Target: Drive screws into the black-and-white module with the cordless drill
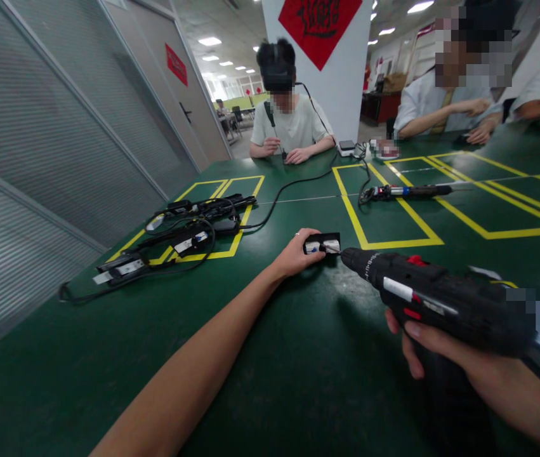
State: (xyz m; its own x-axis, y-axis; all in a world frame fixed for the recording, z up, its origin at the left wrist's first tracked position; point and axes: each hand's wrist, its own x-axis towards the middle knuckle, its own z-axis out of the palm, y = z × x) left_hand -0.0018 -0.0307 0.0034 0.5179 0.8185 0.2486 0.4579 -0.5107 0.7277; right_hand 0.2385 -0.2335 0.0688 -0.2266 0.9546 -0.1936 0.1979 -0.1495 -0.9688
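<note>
My left hand [299, 252] is closed around a small black plastic case [335, 239] and holds it on the green table [270, 355]. White and blue parts show inside the case, though they are too small to name. In my right hand [436, 346] is a black and red cordless drill [422, 289], gripped by its handle. The drill's chuck points left, with its tip close to the right end of the case; whether the bit touches it I cannot tell.
Black power adapters and cables [193, 228] lie on the left. A soldering iron [407, 192] rests beyond the drill, near yellow tape outlines [393, 244]. Across the table a person [293, 120] holds a screwdriver [273, 124]. Another person [441, 105] sits at the right.
</note>
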